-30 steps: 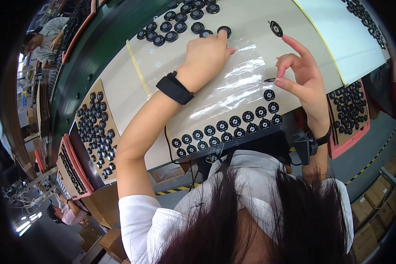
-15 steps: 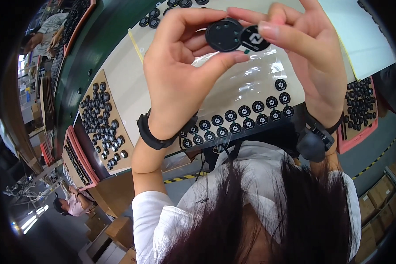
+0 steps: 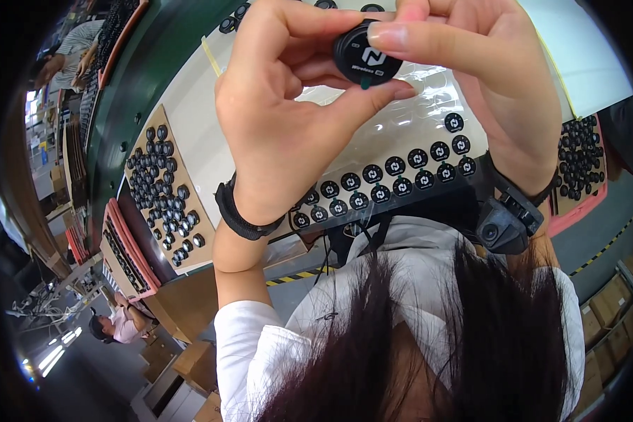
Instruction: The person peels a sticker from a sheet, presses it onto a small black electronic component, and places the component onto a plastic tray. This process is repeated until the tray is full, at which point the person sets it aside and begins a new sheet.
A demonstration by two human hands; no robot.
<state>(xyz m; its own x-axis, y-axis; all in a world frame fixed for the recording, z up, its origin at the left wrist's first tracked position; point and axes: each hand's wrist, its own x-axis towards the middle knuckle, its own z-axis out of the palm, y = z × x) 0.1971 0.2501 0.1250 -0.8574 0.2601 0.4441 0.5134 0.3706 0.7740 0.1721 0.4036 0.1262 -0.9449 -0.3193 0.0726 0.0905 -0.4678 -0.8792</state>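
Note:
My left hand (image 3: 274,130) is closed around the rim of a round black disc-shaped part (image 3: 340,56), holding it up over the bench. A round black sticker (image 3: 368,62) with a white logo covers most of the part's face. A small green tab (image 3: 366,82) sticks out at its lower edge. My right hand (image 3: 496,77) pinches the sticker's upper right edge, its thumb on the front; the other fingertips are partly hidden. Below my hands lies a clear sheet (image 3: 408,105) with two rows of similar round stickers (image 3: 395,166) along its near side.
Trays of small black round parts stand at the left (image 3: 163,169) and right (image 3: 579,155). More black round parts (image 3: 228,24) lie at the far edge, by the green conveyor belt (image 3: 183,42). A white sheet (image 3: 577,56) covers the far right. Other people (image 3: 81,46) sit at the left.
The sticker has moved left from beside the disc-shaped part onto its face, carried by my right hand. My left hand still holds the part.

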